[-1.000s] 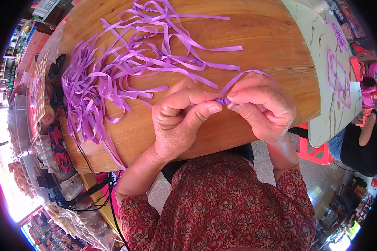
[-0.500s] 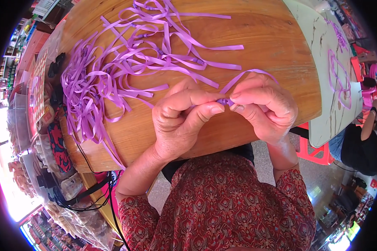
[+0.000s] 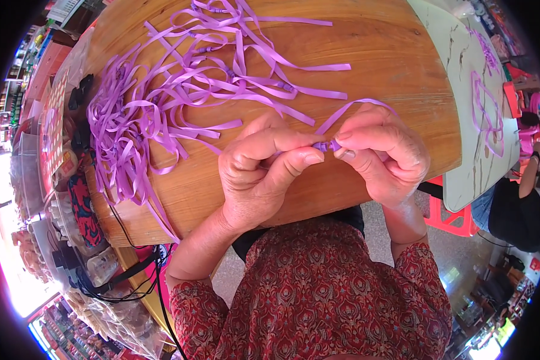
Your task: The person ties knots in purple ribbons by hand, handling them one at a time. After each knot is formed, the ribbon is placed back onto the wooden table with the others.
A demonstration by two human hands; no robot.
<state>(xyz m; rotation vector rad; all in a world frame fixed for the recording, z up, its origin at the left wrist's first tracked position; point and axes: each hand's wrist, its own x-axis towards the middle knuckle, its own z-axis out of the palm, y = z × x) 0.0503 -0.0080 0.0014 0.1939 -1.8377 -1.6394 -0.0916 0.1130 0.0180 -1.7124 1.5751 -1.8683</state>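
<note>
Ribbon [image 3: 329, 146] | pinched between left hand [image 3: 259, 171] and right hand [image 3: 383, 153] fingers

Round wooden desk [image 3: 372, 54]; pale marble-patterned table [image 3: 462, 72] to the right, red plastic stool [image 3: 444, 213] beneath it; grey floor [image 3: 456, 252]; bright daylight lower left.
</note>
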